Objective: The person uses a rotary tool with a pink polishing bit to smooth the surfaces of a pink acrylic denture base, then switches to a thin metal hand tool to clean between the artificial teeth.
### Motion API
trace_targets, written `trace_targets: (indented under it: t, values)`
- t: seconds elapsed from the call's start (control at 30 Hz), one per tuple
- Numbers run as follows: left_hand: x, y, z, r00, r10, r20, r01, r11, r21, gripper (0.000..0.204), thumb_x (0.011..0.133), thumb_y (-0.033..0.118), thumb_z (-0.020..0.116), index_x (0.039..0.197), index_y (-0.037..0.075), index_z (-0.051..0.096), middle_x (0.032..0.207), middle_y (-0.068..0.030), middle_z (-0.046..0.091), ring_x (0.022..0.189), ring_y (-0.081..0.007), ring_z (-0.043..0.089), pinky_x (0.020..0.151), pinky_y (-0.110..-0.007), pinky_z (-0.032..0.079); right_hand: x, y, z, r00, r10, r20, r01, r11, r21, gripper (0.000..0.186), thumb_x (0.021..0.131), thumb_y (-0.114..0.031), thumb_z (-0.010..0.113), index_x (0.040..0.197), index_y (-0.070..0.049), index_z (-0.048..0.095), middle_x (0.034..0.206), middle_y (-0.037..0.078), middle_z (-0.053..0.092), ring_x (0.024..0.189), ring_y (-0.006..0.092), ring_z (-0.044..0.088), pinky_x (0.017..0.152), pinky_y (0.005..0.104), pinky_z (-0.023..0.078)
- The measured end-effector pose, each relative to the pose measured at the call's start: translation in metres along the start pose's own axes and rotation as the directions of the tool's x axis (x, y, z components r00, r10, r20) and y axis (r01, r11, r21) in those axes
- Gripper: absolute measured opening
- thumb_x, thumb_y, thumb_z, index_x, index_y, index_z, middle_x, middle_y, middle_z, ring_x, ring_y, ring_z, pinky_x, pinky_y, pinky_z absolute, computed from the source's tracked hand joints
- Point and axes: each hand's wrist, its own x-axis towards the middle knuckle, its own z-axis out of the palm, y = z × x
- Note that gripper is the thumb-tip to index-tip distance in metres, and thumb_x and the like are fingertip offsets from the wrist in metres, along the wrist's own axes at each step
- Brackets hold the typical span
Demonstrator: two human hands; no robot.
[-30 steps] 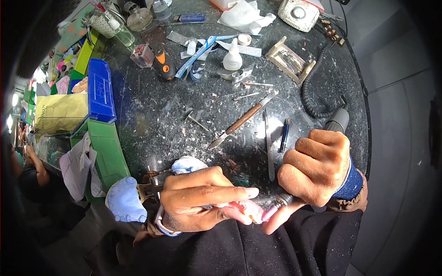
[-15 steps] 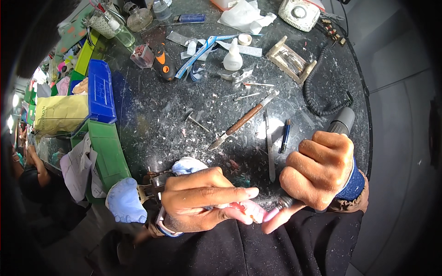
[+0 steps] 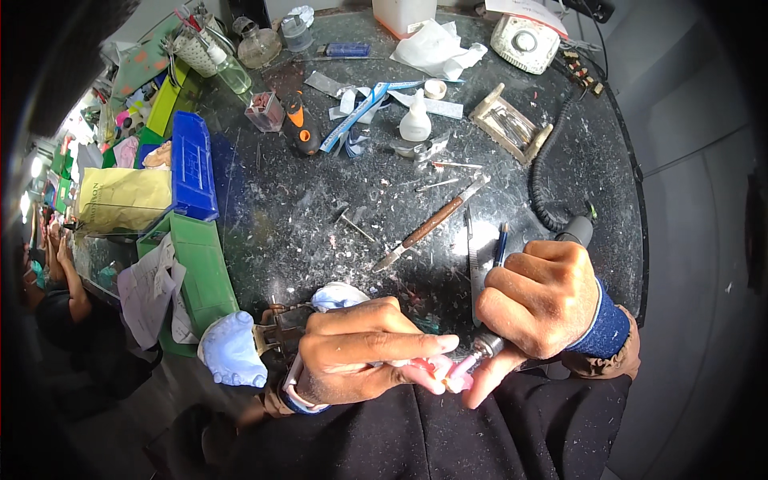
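Note:
My left hand [image 3: 360, 352] pinches a small pink denture piece [image 3: 438, 368] between thumb and fingers, close above my lap. Wrapped in my right hand [image 3: 534, 300] is a grey rotary handpiece [image 3: 578, 230]; its metal nose [image 3: 488, 344] points down-left and a pinkish bur [image 3: 464, 366] meets the denture or lies just against it. The right thumb reaches down beside the piece. Next to my left wrist sits an articulator [image 3: 272, 336] with a pale blue dental cast [image 3: 234, 350]; another pale cast [image 3: 338, 296] shows partly behind the hand.
A wax knife [image 3: 432, 222], a scalpel [image 3: 474, 264] and a blue pen-like tool [image 3: 502, 244] lie on the dusty dark bench. Green [image 3: 196, 276] and blue bins [image 3: 194, 164] line the left. A white motor unit [image 3: 524, 44] stands far right, with a coiled cord [image 3: 544, 188]. Another person's arm [image 3: 76, 280] shows far left.
The view has shifted slightly, so the bench things sit further right. My right hand has moved left and tilted the handpiece, bringing its bur onto or close against the denture piece.

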Motion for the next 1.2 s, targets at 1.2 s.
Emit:
trace_targets:
  t: [1.2]
  values:
    - [0.003, 0.001, -0.002, 1.000, -0.017, 0.014, 0.018, 0.999, -0.047, 0.027, 0.064, 0.006, 0.080, 0.087, 0.000, 0.068, 0.076, -0.0091, 0.069, 0.059, -0.0139, 0.064, 0.047, -0.021, 0.044, -0.002, -0.001, -0.011, 0.996, -0.086, -0.003, 0.085, 0.989, -0.118, 0.055, 0.073, -0.061, 0.056, 0.058, -0.010, 0.042, 0.053, -0.002, 0.032, 0.041, 0.0099, 0.038, 0.037, 0.0241, 0.029]
